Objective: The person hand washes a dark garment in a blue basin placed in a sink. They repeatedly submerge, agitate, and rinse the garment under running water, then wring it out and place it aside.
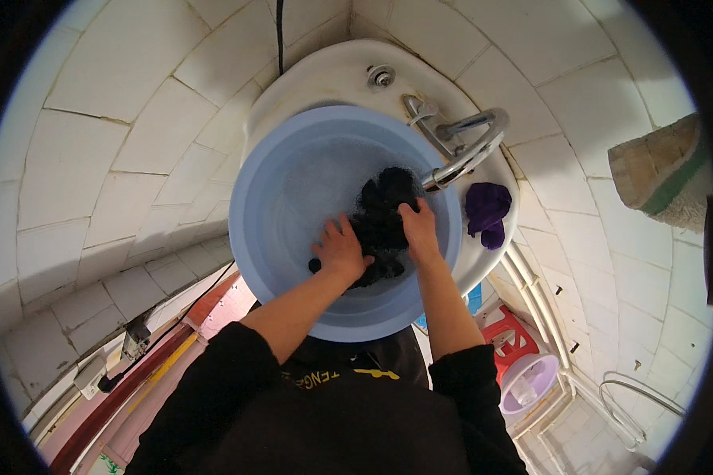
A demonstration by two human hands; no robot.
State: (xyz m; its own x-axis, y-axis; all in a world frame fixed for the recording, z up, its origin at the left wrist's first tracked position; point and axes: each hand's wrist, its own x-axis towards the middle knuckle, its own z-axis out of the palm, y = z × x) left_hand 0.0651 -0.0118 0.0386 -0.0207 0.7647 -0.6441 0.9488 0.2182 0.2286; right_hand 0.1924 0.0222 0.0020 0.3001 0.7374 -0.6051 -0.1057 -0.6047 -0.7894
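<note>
A light blue plastic basin (pixel 252 196) with soapy water rests on a white washbasin. Black cloth (pixel 383 219) lies bunched and wet in the water, right of the basin's middle. My right hand (pixel 419 228) grips the cloth at its right side, thumb and fingers closed around a fold. My left hand (pixel 338 249) rests with fingers apart at the cloth's left edge, touching it; whether it pinches any cloth is hard to tell. The chrome faucet (pixel 475 154) reaches over the basin's right rim, its tip close above my right hand.
Dark purple cloth (pixel 488 208) lies on the washbasin's right ledge (pixel 469 261). A towel (pixel 659 172) hangs at the right wall. Below right are a red plastic stool (pixel 514 338) and a lilac basin (pixel 549 371). Tiled walls enclose the corner. A black cable with a plug (pixel 110 383) runs at left.
</note>
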